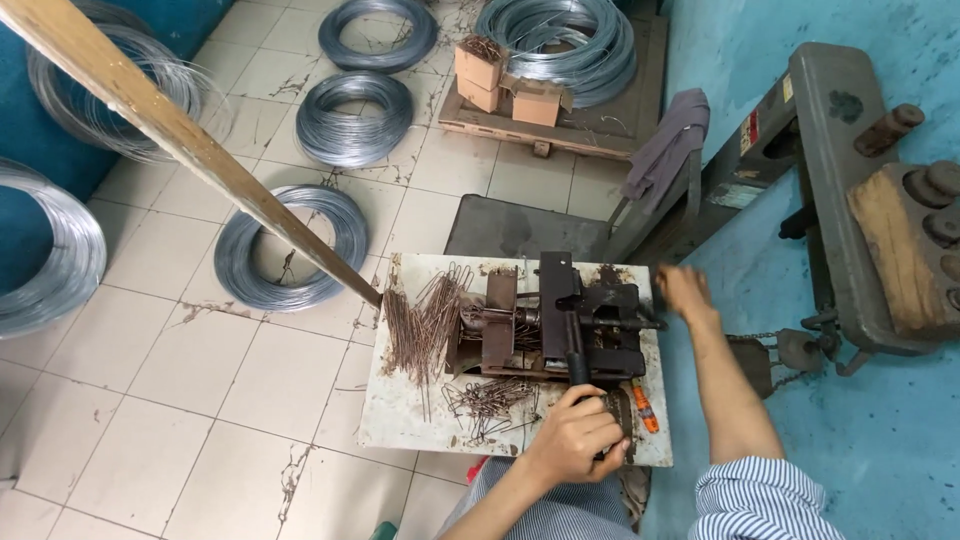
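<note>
left hand [575, 440]: lever handle [578, 368] | right hand [683, 290]: bender [560, 318] | wire coils [292, 248]: 6

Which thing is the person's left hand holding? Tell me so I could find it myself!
Find the small white work table on the tiled floor, with a dark rusty metal machine on top. A black lever handle sticks out of the machine toward the person, and the left hand grips its end. Unlike the thin loose wire pieces nearby, it is thick and black.
</note>
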